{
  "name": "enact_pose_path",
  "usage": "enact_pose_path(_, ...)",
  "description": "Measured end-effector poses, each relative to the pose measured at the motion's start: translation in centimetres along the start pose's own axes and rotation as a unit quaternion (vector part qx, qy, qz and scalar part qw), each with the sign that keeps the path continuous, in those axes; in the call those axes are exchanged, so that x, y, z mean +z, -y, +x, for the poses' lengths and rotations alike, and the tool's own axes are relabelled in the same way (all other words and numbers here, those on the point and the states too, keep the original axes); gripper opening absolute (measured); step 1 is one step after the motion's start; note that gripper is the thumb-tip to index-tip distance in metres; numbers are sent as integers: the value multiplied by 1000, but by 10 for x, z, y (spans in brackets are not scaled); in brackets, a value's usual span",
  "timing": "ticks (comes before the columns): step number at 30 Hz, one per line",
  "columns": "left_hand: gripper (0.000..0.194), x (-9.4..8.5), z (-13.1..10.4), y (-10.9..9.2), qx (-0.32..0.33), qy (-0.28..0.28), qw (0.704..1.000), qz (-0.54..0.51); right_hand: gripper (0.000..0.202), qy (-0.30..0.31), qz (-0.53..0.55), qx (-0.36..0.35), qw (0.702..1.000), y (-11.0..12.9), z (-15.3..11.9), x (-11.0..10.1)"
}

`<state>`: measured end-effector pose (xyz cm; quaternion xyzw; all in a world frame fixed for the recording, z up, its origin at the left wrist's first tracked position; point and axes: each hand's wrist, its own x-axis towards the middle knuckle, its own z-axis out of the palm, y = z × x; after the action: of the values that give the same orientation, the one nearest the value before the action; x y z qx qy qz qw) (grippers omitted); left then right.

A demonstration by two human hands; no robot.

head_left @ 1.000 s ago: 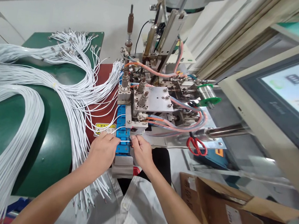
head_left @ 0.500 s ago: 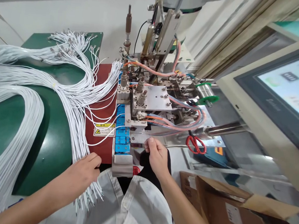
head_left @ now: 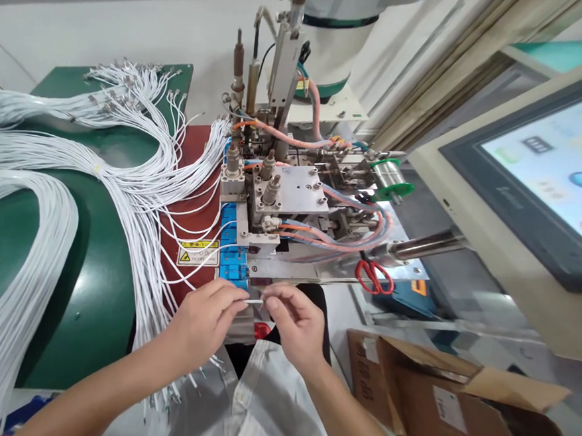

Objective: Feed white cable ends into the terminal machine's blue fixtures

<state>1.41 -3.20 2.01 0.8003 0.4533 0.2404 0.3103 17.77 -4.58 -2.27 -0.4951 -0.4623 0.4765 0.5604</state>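
Observation:
A white cable (head_left: pixel 252 302) stretches between my hands, just in front of the blue fixture blocks (head_left: pixel 232 267). My left hand (head_left: pixel 209 315) is closed on it, with a short length sticking out to the right past the fingertips. My right hand (head_left: pixel 291 318) pinches the cable's end between thumb and fingers; the tip itself is mostly hidden. Behind the left hand hangs a thick bundle of white cables (head_left: pixel 138 260), their stripped ends dangling at the table's front edge. Several cables run from the bundle into the blue blocks of the soldering machine (head_left: pixel 298 188).
Right of the machine are a solder wire spool (head_left: pixel 391 176), red-handled scissors (head_left: pixel 374 277) and a touchscreen panel (head_left: pixel 539 162). An open cardboard box (head_left: pixel 463 389) stands at lower right. More cables lie on the green table (head_left: pixel 102 278); a warning label (head_left: pixel 197 253) is on the red board.
My left hand has moved right and up from the bundle with a cable. My right hand has shifted slightly left and down to meet it. The machine's upright tool has shifted.

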Motion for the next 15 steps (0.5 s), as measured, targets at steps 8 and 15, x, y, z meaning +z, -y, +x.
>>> enact_pose_path(8, 10, 17, 9, -5, -65, -100, 992, -51, 14, -33, 21, 56, 998, 9, 5, 6)
enact_pose_path(15, 15, 19, 6, 0, -103, -94, 986, -91, 6, -3, -44, -18, 999, 5, 4, 8)
